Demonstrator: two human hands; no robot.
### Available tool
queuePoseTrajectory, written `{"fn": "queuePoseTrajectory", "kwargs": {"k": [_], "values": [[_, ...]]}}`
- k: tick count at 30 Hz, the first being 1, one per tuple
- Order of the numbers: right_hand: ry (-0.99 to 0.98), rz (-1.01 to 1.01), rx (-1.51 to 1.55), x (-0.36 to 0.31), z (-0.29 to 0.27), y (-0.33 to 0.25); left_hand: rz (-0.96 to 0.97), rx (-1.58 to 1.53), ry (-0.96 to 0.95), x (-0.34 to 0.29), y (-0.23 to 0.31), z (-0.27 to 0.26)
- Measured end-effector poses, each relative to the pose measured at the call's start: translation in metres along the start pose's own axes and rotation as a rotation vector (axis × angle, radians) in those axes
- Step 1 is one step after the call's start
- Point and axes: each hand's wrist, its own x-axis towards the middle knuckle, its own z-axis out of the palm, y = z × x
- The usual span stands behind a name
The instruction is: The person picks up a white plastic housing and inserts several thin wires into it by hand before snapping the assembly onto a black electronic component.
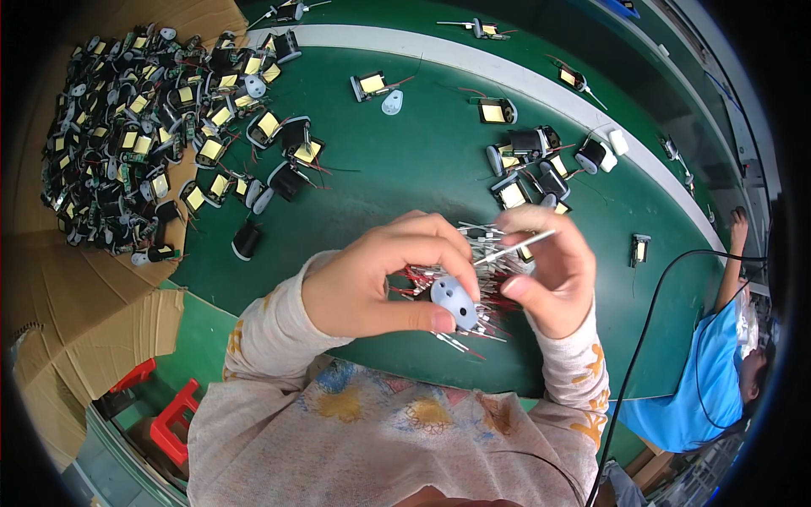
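My left hand (367,283) grips a small housing by its sides, with a grey-blue oval end cap (454,302) facing up; dark holes show in the cap. In my right hand (559,275), curled with thumb and fingers apart at the tips, a thin whitish rod (536,240) lies across the fingers and slants toward the left hand. Below and between both hands spreads a pile of thin metallic leads with red wires (481,241), partly hidden by the hands. The rod's lower end is near the cap, apart from its holes.
An open cardboard box (25,211) at left holds many black housings with yellow pads (135,144). More housings (515,160) lie on the green table (380,169). Behind a pale curved strip (473,59), further assemblies lie. A black cable (642,338) and a person in blue (684,389) are at right.
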Motion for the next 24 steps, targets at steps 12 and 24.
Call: {"fn": "queuePoseTrajectory", "kwargs": {"k": [12, 24], "values": [[0.108, -0.300, -0.197, -0.008, -0.001, -0.013, 0.110, 0.120, -0.011, 0.001, 0.000, 0.008], [0.102, -0.689, -0.611, -0.026, -0.005, -0.038, 0.218, 0.467, 0.339, -0.002, -0.017, 0.029]]}}
